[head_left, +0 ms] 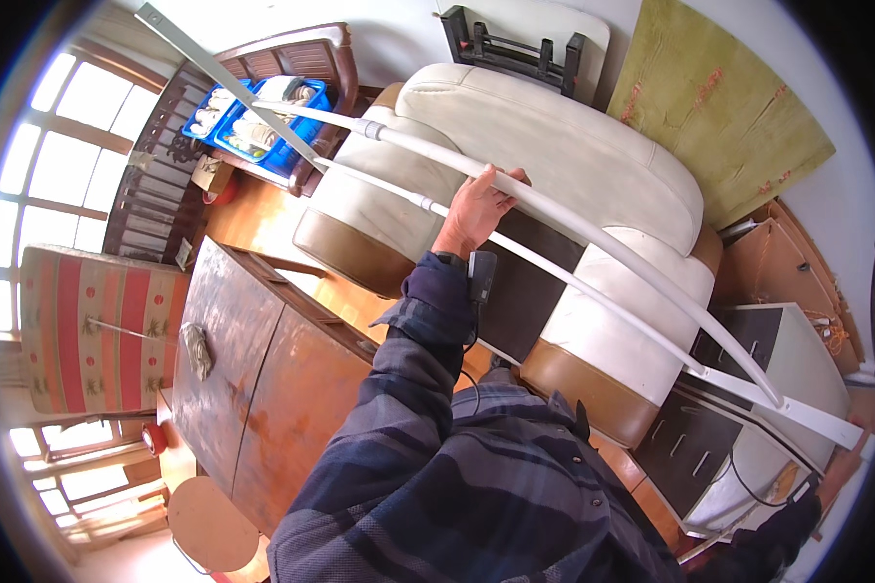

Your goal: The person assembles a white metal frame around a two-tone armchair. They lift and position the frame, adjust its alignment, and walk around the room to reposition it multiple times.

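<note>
Dark plaid sleeve (413, 374), left hand (476, 209) curled around one rail of a white tubular frame (428, 149), cream-and-brown sofa (554, 146) behind, right hand (842, 471) at the frame's end, grip unclear, blue baskets (311, 101) beyond.

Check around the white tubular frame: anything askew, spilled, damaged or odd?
Two things. What looks like a grey, thin-handled mop lies with its head on the reddish-brown wooden tabletop, an odd spot for a floor tool. That tabletop also looks patchy, with pale cloudy areas; wear or glare, I can't tell which.
</note>
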Motion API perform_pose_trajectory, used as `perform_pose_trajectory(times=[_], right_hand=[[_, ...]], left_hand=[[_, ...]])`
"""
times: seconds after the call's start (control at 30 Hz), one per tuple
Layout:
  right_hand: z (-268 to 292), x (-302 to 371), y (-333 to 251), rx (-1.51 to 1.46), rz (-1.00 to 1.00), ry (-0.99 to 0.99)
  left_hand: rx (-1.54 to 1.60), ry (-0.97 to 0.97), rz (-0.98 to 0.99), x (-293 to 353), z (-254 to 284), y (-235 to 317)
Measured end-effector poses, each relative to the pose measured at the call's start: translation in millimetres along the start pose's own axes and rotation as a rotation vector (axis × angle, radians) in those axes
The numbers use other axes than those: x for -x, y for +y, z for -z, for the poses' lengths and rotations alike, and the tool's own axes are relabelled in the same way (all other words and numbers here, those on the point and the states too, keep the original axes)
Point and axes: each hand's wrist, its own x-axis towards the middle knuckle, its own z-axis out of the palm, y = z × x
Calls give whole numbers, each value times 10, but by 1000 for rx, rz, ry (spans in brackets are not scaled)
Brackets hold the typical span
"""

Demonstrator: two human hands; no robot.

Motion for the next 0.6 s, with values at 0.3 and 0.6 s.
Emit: perform_pose_trajectory(times=[0.3, 0.6], right_hand=[[-378, 130, -252, 69, 60, 112], [-367, 121, -234, -167, 21, 114]], left_hand=[[-18, 63, 44, -138, 24, -104], [69, 139, 13, -156, 32, -249]])
